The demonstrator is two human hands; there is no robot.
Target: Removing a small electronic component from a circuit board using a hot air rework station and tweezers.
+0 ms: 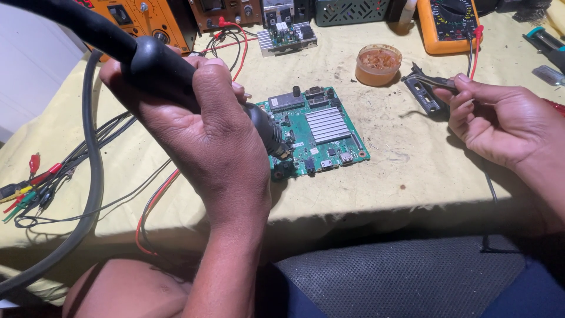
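Note:
My left hand (200, 129) is wrapped around a thick black hot-air handpiece (159, 62) whose nozzle (268, 132) points down at the left part of a green circuit board (321, 132). The board lies flat on a yellow cloth and carries a ribbed silver heat sink (327, 125) and several connectors. My right hand (500, 121) is to the right of the board and pinches dark metal tweezers (432, 82), held above the cloth and apart from the board.
A small round tub of amber paste (378, 63) stands behind the board. Orange bench instruments (144, 17), a small fan board (286, 35) and an orange multimeter (450, 23) line the back. Black hose and coloured clip leads (29, 188) trail at left. A dark bracket (425, 94) lies by the tweezers.

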